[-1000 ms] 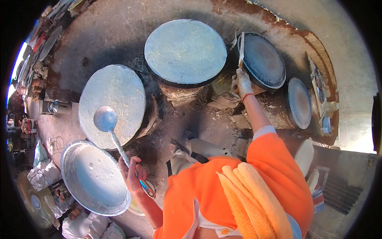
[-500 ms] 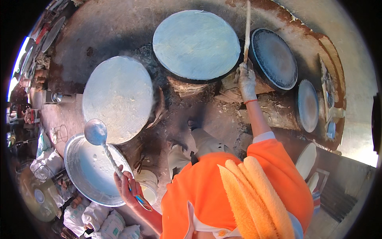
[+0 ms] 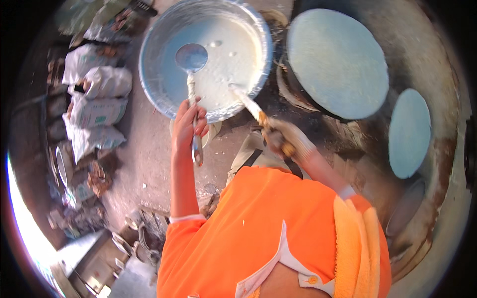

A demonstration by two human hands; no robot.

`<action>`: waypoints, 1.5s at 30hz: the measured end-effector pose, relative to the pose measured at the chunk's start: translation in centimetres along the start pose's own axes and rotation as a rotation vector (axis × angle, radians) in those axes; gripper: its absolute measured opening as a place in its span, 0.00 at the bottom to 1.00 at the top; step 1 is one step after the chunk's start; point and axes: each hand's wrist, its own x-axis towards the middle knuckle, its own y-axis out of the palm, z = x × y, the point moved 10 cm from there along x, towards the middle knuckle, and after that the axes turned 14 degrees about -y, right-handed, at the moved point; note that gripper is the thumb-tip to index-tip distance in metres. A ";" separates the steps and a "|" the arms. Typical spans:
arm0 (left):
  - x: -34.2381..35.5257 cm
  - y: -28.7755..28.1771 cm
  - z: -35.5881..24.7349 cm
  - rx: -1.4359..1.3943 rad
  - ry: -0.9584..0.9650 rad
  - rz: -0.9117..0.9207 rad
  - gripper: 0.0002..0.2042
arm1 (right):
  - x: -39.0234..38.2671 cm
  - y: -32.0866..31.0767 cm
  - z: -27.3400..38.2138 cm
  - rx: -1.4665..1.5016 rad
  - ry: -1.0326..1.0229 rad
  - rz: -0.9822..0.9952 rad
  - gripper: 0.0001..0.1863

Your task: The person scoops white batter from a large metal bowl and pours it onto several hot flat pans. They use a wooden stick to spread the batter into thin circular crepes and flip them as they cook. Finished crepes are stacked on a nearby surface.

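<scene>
Our straight, white-coated stick (image 3: 248, 104) has swung over the wide, round, silvery metal basin (image 3: 158, 82) of white liquid (image 3: 231, 69), our pale-gloved right hand (image 3: 285, 138) clamping it; our bare left hand's (image 3: 190, 120) fingers wrap the long-handled, round-bowled metal ladle (image 3: 191, 58) above the liquid.

The brownish floor (image 3: 144, 159) carries a row of plump white sacks (image 3: 99, 110) and a mostly hidden pale bucket (image 3: 213, 132).

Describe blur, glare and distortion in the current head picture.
Head view: the right hand and its stick look smeared; the left hand and ladle read more clearly; glare blows out the lower-left rim to white; black corners surround the curved fisheye image.
</scene>
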 end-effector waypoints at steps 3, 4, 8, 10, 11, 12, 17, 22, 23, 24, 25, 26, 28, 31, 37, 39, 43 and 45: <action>-2.5 -2.9 0.4 -0.056 -0.045 -0.026 0.11 | 8.2 -2.9 -5.0 -0.137 -0.056 -0.062 0.12; -1.3 -2.4 0.3 -0.052 -0.050 -0.028 0.11 | 7.4 -1.8 -4.6 -0.277 -0.089 -0.069 0.12; 5.7 -5.4 6.3 0.092 -0.296 -0.166 0.09 | 4.1 -3.5 -2.1 -0.322 0.176 -0.158 0.11; 13.2 -6.7 11.6 0.132 -0.393 -0.196 0.08 | 7.5 -5.8 -1.2 -0.649 -0.096 -0.196 0.20; 16.4 -5.5 11.3 0.263 -0.247 -0.031 0.07 | 9.7 -6.2 -0.1 -0.951 -0.353 -0.174 0.19; 18.6 -3.9 10.5 0.386 -0.092 0.147 0.07 | 10.2 -5.7 2.2 -1.155 -0.502 -0.149 0.16; 21.7 -8.8 11.0 0.298 -0.373 0.003 0.16 | 7.4 -0.7 6.7 -1.629 -0.813 0.140 0.15; 6.0 -6.1 2.0 0.055 -0.131 0.030 0.14 | 2.2 4.7 11.2 -1.842 -0.867 0.297 0.20; 3.4 -4.5 0.6 0.033 -0.054 0.155 0.14 | 0.7 5.4 12.0 -1.814 -0.930 0.285 0.20; 1.0 -1.9 -0.3 -0.124 -0.158 0.313 0.14 | -0.6 6.2 13.0 -1.836 -0.944 0.277 0.19; -0.2 -2.6 -1.1 -0.061 -0.122 0.241 0.16 | -1.6 6.0 12.2 -1.846 -0.944 0.241 0.18; -2.2 -1.7 -2.8 -0.117 -0.116 0.360 0.17 | -3.8 7.8 14.0 -1.887 -1.028 0.241 0.17; -5.5 -3.6 -8.1 0.026 0.003 0.499 0.18 | -6.9 11.2 15.3 -1.944 -1.210 0.257 0.15; -10.9 2.1 -16.1 0.236 0.192 0.336 0.16 | -4.0 12.5 17.3 -1.945 -1.680 0.090 0.14; -19.8 13.6 -25.2 0.404 0.460 0.296 0.14 | -9.8 14.1 27.8 -1.296 -1.733 0.174 0.19; -21.2 15.3 -24.9 0.514 0.645 0.018 0.11 | -9.7 14.1 27.8 -1.352 -1.721 0.101 0.22; -11.3 9.1 -20.0 0.366 0.462 0.190 0.11 | -9.3 16.5 23.6 -1.185 -1.511 0.195 0.24; -8.0 7.8 -17.0 0.076 0.183 0.294 0.11 | -5.3 12.3 22.4 -1.405 -1.423 0.027 0.24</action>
